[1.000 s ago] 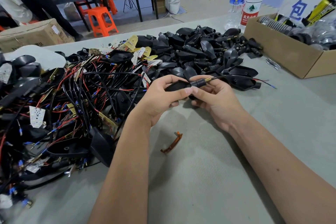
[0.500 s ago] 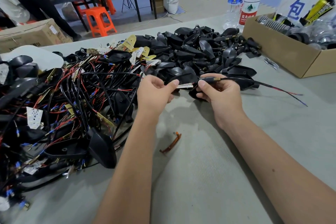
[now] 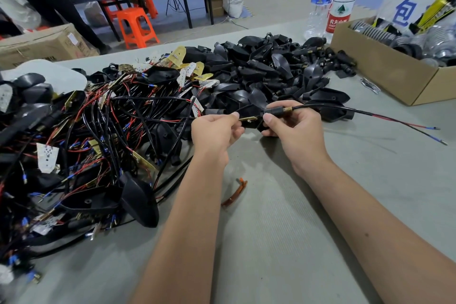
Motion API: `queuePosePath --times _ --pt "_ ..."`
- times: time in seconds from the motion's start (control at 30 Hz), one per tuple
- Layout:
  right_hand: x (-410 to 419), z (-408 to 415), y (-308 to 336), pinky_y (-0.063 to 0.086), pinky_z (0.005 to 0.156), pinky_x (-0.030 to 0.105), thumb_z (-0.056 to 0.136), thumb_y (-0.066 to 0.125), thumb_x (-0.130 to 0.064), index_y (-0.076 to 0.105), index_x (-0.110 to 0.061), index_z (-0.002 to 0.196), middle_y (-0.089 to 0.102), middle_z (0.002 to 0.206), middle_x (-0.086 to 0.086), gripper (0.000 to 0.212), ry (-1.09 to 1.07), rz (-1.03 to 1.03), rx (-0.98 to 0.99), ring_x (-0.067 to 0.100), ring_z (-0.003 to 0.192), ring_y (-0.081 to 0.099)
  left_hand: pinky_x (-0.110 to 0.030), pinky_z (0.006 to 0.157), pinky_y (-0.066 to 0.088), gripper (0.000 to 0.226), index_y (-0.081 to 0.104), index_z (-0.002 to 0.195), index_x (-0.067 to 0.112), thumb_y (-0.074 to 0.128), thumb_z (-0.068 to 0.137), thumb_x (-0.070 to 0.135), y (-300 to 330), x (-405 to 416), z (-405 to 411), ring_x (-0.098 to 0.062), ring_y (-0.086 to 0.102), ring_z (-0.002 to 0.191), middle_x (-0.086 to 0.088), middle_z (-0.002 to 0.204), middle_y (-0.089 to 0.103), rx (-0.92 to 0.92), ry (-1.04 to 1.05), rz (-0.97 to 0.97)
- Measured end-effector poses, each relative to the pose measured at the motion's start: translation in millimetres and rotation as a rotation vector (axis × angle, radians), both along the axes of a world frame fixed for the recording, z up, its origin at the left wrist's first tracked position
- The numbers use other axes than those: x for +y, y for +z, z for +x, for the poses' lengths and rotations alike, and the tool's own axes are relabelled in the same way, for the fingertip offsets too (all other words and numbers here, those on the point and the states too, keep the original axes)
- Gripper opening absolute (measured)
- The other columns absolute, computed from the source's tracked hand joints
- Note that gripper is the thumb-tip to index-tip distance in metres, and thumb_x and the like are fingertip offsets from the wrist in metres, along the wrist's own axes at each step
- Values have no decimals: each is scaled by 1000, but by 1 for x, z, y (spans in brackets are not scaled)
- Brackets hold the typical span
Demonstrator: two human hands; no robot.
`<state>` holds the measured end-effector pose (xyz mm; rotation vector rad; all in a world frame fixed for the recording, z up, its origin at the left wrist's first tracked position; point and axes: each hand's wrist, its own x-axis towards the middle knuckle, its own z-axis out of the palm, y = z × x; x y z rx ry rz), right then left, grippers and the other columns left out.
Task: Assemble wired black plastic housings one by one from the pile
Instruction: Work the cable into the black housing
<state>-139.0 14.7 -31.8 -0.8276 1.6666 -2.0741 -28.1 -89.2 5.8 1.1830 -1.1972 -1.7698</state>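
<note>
Over on the left of the grey table (image 3: 308,242) lies a tangle of wired parts (image 3: 81,136) — black cables, red leads, blue-tipped ends and small pale boards all knotted together. Further along, toward the middle, sits the pile of black housings (image 3: 266,69), loose and unwired. Just in front of that pile the person works: the left hand (image 3: 214,131) has its fingers curled, pinching a small brass-coloured strip (image 3: 248,119) between thumb and forefinger. Touching it, the right hand (image 3: 293,128) grips a black housing (image 3: 254,116) at its stem, fingers wrapped round it, held up off the table. From the stem a black cable (image 3: 345,109) runs out to the right, splitting into a red and a black lead. Below the hands an orange strip (image 3: 235,192) lies on the table. At the far right stand two water bottles (image 3: 332,0) and a cardboard box (image 3: 394,74) of ribbed round parts
</note>
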Motion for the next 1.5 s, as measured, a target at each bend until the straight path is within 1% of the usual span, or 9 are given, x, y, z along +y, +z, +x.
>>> queuePosePath --times 0.33,0.53,0.6,0.7,0.83,0.97,1.1,1.23,1.5 --pt "-1 -2 0 60 68 27 92 74 -3 72 -1 98 75 77 2 7 -20 -48 -150 20 73 75 -14 37 35 13 59 80 3 58 90 -6 21 8 -5 -6 49 37 -2 47 58 94 -80 159" --pt "0 -4 2 58 64 24 91 72 1 73 -5 91 72 73 1 6 -25 -112 -268 15 70 69 -19 47 38 18 66 109 11 66 94 2 9 3 2 -10 52 52 0 61 66 -104 -179 -250" --pt "1 -5 2 58 65 25 90 72 3 73 -4 91 72 74 2 8 -2 -108 -257 17 71 70 -25 61 46 26 61 112 13 75 91 10 3 0 5 -12 58 61 2 64 72 -180 -156 -374" --pt "1 -4 2 59 66 26 89 72 4 74 -5 92 74 76 5 10 20 -101 -238 19 70 72 -34 83 53 32 61 110 18 81 85 22 -1 -2 5 -12 69 74 5 70 76 -298 -135 -507" --pt "2 -3 3 59 65 27 89 72 5 74 -5 94 73 77 8 11 71 -96 -210 21 69 71 -35 76 53 29 70 94 24 87 75 38 -3 -5 6 -15 61 68 7 66 62 -431 -100 -591" --pt "4 -3 6 58 63 25 92 67 7 73 -3 95 71 76 10 12 119 -126 -264 20 70 70 -27 64 51 21 74 97 23 86 80 26 -1 -9 10 -14 64 70 -1 82 70 -266 -157 -432" --pt "4 -1 10 59 61 27 103 57 -7 72 -1 97 72 84 15 17 222 -150 -332 22 72 68 -26 66 61 9 74 102 4 68 95 2 6 -9 12 -29 76 89 -17 98 77 50 -312 -110" --pt "2 -2 10 59 59 27 110 45 -25 71 3 105 75 89 14 38 164 -145 -376 20 72 68 -30 69 63 9 73 101 1 69 94 -1 7 -12 14 -30 77 87 -19 96 77 116 -314 -87" --pt "2 -6 6 53 55 21 95 74 -14 73 -6 94 73 78 4 8 -98 -169 -372 16 68 70 -34 73 64 8 73 99 -3 70 93 0 8 -17 17 -29 77 86 -21 96 77 226 -342 47"
